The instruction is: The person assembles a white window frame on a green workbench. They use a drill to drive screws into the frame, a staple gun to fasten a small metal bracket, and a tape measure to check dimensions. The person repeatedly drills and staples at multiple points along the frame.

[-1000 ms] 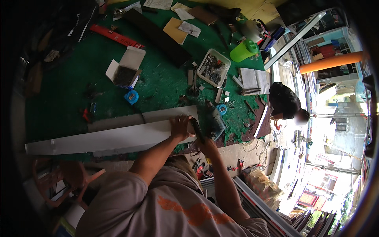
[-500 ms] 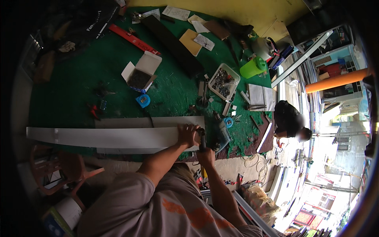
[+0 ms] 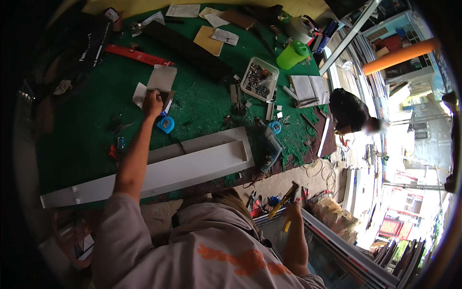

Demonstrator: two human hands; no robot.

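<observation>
My left hand [image 3: 153, 102] reaches into an open white cardboard box [image 3: 162, 77], its fingers bent down over the small dark pieces inside. What the fingertips pinch, if anything, is hidden. A blue tape measure [image 3: 165, 125] lies just beside the box. Off the table's near edge, my right hand [image 3: 294, 208] is closed round a hammer [image 3: 291, 191] with a dark head and a yellow-ended handle. A long white channel-shaped panel [image 3: 187, 168] lies slantwise along the near edge, untouched, over a flat grey sheet [image 3: 239, 135].
A power drill [image 3: 270, 144] lies right of the panel. Beyond it are a white tray [image 3: 245, 86] of small hardware, a green tumbler [image 3: 291, 55] and an open notebook [image 3: 310, 89]. A red level [image 3: 137, 55] lies at the back left. Another person [image 3: 351, 111] crouches at the right.
My left hand has left the panel and gone up and left into the box. My right hand has drawn back to the lower right with the hammer. The panel's left end now sits nearer me.
</observation>
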